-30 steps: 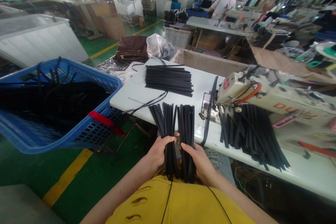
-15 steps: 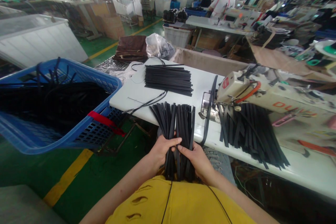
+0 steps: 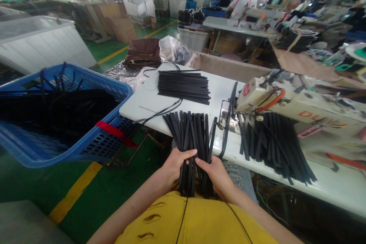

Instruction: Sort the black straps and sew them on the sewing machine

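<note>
Close to my body, at the front edge of the white sewing table (image 3: 134, 105), both hands grip black strips (image 3: 187, 131). My left hand (image 3: 178, 162) is closed round the left part of the bunch, thumb across the front. My right hand (image 3: 213, 169) is closed on the right part, its thumb almost meeting the left one. One strip at the far right leans away from the others. A flat stack of black strips (image 3: 183, 87) lies farther back on the table. More loose strips (image 3: 274, 148) fan out under the sewing machine (image 3: 297, 103) arm, to my right.
A blue plastic basket (image 3: 114, 103) full of dark strips stands to the left, with a red band tied on its rim. One long black strip (image 3: 228, 122) hangs over the table edge by the needle plate. A person (image 3: 244, 2) sits at another machine farther back.
The gap between the two parts of the bunch has closed at the top. One strip on the right now splays outward. My hands have barely shifted.
</note>
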A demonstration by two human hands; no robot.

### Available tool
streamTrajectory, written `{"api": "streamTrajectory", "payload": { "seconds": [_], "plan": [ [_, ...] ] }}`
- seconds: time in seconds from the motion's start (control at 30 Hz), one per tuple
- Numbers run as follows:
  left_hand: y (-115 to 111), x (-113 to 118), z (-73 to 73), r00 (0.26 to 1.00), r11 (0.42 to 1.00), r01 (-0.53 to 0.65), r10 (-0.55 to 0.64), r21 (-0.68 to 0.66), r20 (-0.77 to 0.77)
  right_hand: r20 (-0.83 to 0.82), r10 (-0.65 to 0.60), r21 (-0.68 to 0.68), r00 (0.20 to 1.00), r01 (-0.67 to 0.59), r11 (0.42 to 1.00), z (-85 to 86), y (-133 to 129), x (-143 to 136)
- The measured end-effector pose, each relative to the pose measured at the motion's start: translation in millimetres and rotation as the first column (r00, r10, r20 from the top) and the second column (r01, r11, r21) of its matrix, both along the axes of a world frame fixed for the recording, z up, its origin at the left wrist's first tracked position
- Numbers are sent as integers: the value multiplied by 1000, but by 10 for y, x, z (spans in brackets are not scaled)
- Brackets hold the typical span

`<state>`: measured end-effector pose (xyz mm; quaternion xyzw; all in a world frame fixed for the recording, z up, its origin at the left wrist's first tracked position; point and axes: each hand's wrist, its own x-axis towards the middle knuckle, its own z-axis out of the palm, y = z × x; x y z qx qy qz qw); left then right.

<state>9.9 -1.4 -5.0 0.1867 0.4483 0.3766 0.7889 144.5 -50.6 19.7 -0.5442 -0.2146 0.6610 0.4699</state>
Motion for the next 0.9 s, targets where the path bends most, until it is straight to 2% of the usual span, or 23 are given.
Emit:
{"api": "streamTrajectory", "payload": {
  "seconds": [0.1,0.4,0.53,0.67,0.9],
  "plan": [
    [-8,-1,-14,999,998,36,-35,-49,13,11,-19,8,1000,18,1000,-1,0,-10],
    [14,-18,-20,998,999,-39,39,4,54,-13,-47,-4,999,47,999,27,2,3],
    [23,-21,-1,994,998,-55,57,-24,90,-22,-56,7,998,56,998,34,9,1],
    [18,1,14,992,998,-55,57,-19,111,26,-51,23,998,50,998,19,2,-9],
    [8,84,53,996,996,-79,77,37,50,125,-31,42,992,26,999,-49,13,-8]
  ]
}}
